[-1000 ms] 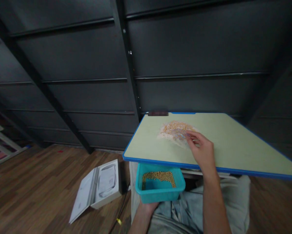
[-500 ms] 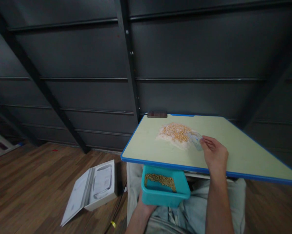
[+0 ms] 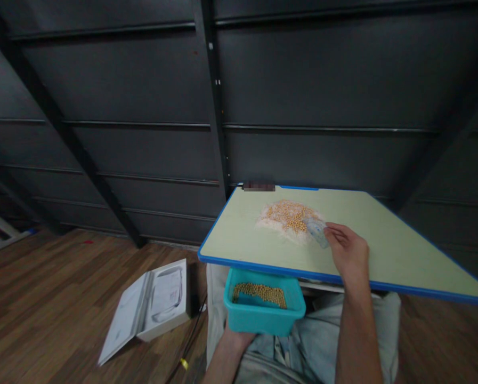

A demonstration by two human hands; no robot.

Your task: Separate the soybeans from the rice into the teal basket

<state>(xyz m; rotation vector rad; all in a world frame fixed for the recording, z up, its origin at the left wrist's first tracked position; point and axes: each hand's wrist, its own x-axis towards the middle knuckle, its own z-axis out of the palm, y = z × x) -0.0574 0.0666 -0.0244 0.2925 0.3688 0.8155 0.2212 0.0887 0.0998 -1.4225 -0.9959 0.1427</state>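
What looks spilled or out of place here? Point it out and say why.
Yellow beans and white grains lie loose in a ragged heap on the pale green tabletop, so they resemble a spill. A white box also lies open on the wooden floor. No damage stands out.

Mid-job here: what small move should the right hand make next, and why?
Probably ease the clear plastic piece leftward into the pile: the right hand pinches its near end, its other end meets the pile's right side, and the left hand is beneath the teal bin at the table's near edge.
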